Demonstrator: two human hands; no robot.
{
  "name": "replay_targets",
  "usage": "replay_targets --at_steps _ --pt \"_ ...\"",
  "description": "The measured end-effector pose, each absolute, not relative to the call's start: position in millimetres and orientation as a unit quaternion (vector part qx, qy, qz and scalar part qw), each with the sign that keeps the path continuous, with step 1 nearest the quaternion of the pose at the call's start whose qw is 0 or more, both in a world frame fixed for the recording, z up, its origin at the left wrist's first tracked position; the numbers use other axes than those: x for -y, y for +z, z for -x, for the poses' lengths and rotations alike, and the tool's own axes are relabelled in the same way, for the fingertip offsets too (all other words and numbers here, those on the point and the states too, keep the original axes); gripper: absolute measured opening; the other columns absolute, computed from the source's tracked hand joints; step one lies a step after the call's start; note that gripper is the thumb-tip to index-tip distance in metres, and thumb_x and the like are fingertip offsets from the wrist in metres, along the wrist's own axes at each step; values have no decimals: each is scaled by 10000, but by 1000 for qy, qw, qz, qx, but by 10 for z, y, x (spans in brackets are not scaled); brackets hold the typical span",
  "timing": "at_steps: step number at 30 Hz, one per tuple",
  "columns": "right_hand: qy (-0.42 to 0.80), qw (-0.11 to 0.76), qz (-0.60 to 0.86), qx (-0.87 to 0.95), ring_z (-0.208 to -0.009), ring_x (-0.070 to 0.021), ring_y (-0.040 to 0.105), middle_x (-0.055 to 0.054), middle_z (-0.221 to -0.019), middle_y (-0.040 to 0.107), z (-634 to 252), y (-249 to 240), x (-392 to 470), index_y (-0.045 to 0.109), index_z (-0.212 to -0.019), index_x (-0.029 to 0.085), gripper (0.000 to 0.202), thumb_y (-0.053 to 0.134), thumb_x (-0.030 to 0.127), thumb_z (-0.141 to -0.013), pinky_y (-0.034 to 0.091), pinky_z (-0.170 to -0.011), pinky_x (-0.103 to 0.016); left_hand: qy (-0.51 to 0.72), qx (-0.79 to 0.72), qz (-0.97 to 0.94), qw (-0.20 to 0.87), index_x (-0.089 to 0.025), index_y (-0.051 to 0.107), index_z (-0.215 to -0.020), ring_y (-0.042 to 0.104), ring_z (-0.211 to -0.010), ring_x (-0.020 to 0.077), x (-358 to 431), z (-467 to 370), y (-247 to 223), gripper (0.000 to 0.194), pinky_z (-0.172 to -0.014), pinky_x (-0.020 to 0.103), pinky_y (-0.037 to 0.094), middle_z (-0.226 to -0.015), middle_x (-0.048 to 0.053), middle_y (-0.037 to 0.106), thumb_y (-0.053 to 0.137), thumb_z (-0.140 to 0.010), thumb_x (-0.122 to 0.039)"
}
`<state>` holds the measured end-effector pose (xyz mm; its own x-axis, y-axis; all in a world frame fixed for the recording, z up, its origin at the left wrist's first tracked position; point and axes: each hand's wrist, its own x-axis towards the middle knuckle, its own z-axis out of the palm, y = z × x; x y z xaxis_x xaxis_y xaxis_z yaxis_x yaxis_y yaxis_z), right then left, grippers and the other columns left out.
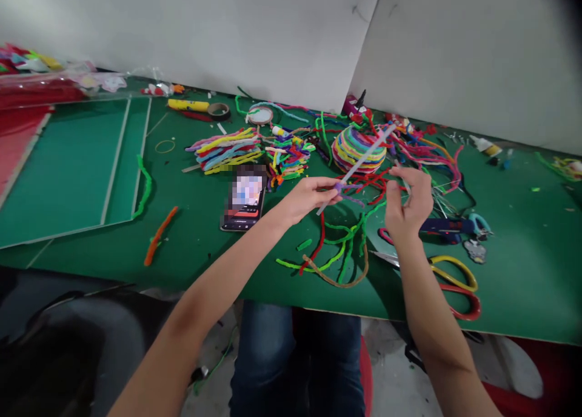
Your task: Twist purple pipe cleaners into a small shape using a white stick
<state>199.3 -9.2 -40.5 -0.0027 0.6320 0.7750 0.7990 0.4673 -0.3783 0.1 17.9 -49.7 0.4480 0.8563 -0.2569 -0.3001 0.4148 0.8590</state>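
Note:
My left hand [309, 202] is closed in a pinch on a translucent white glue stick [366, 156], which slants up to the right. A purple pipe cleaner [352, 200] is at the same fingertips, seemingly around the stick, with loose ends trailing right. My right hand [411, 202] is raised just to the right, thumb and forefinger curled close together; what they hold, if anything, is too small to make out. Behind the stick stands a round striped ball or bowl of coloured pipe cleaners [352, 153]. Green, red and brown pipe cleaners [345, 253] lie below my hands.
Scissors [454, 274] with yellow and red handles lie by my right forearm, near a dark blue tool [448, 226]. A phone [244, 199] rests left of my hands. Pipe cleaner bundles [230, 150], tape [219, 111] and an orange pipe cleaner [160, 236] are also on the green table [195, 283].

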Motion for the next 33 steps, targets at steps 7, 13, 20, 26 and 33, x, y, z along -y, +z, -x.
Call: replay_targets --at_steps 7,13,20,26,33 --pt "34 573 509 641 -830 -171 654 -71 -928 642 -1956 -622 -53 532 -1093 214 242 421 345 -922 542 -715 -328 425 -336 -341 768 -137 700 -914 615 -709 47 -213 7 -540 228 -857 266 491 -789 14 661 544 -797 -20" --pt "138 530 479 686 -945 -187 660 -91 -1094 660 -1880 -597 -8 542 -1165 228 304 503 345 -887 539 -804 -351 422 -356 -350 757 -121 686 -920 614 -693 47 -183 -10 -521 204 -846 268 496 -806 21 665 551 -800 -26" --pt "31 428 508 747 -794 -191 673 -41 -843 733 -1813 -578 70 699 -899 234 192 560 360 -856 510 -770 -349 404 -374 -380 744 -109 676 -954 619 -702 54 -150 -26 -480 200 -809 250 501 -808 30 676 572 -796 -42" --pt "-22 377 535 756 -747 -191 668 -29 -778 723 -1825 -629 44 678 -805 220 191 555 357 -859 476 -747 -339 425 -376 -351 745 -111 674 -958 624 -722 58 -142 -64 -471 208 -858 281 494 -859 35 680 555 -804 -37" --pt "-9 360 558 748 -719 -190 638 -29 -748 691 -1844 -582 54 630 -761 210 226 522 375 -872 450 -682 -316 437 -347 -325 764 -104 669 -920 601 -661 32 -125 -100 -487 184 -786 212 502 -747 6 659 547 -806 -27"
